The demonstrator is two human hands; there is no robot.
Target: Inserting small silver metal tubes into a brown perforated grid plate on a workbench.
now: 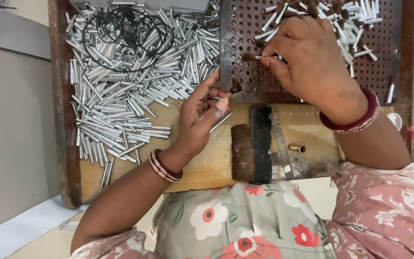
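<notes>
1. My right hand (312, 62) pinches one small silver tube (267, 57) between thumb and fingertips, closed firmly on it; a brown tip shows at the tube's end, just over the perforated plate (245, 29).
2. My left hand (200, 117) is curled shut around a second thin silver tube (220, 122), whose end pokes out below my thumb. It rests beside the plate's near corner.
3. As I judge it, the step in hand is seating tipped tubes into the plate's holes. The next move calls for lining the tube up squarely over one hole and keeping my fingers clear of its neighbours.
4. The tube in my right hand is short, shiny and straight, with the dark plug at one end.
5. Beyond that grip, more tipped tubes (346, 24) lie scattered on the plate.
6. Out past my left hand spreads a heap of plain tubes (120, 86) on the wooden board (202, 168), with a loop of black wire (125, 36) on top.
7. Toward my body lie a dark brush (252, 148) and a brass cap (297, 147).
</notes>
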